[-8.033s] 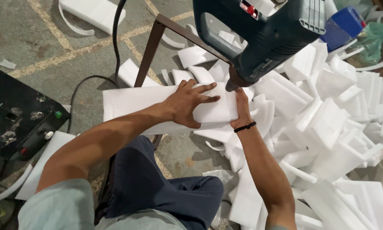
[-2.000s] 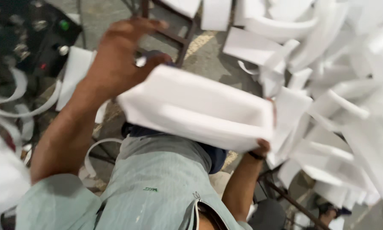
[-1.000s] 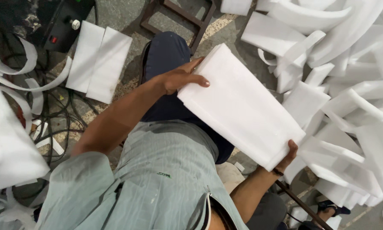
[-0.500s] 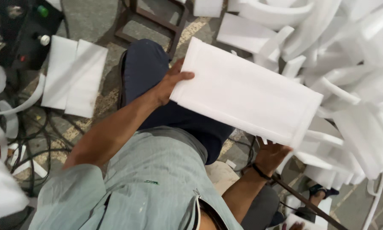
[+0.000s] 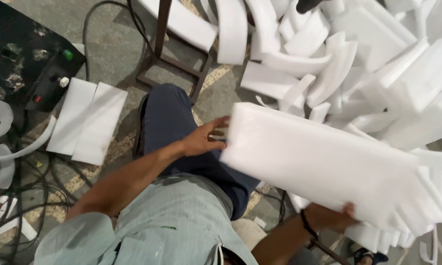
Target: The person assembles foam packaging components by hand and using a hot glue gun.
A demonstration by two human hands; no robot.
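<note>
- A big white foam board is being held up over the lap, in the right half of the view. It is long, flat and thick, with a smooth face and soft rounded edges.
- The near end of the board is being touched by the left hand. The fingers are being kept spread and flat against the edge, not curled around it.
- The far lower edge is being gripped by the right hand. Only part of this hand is being shown, because the board is hiding the fingers, so it cannot be told how tightly they are being closed. A dark band is being worn on that wrist.
- Dark blue trousers and a pale striped shirt are being worn by the person.
- A heap of foam scraps is being seen behind the board. Curved strips, blocks and bent bits are all being piled together, all white and chalky.
- Two flat foam sheets are being left side by side on the rough grey floor, well apart from the board.
- A black control box with a green button and a small knob is being seen at the top left, with black cables and thin foam strips lying near it.
- A rusty brown metal frame is being seen standing on the floor above the knee.
</note>
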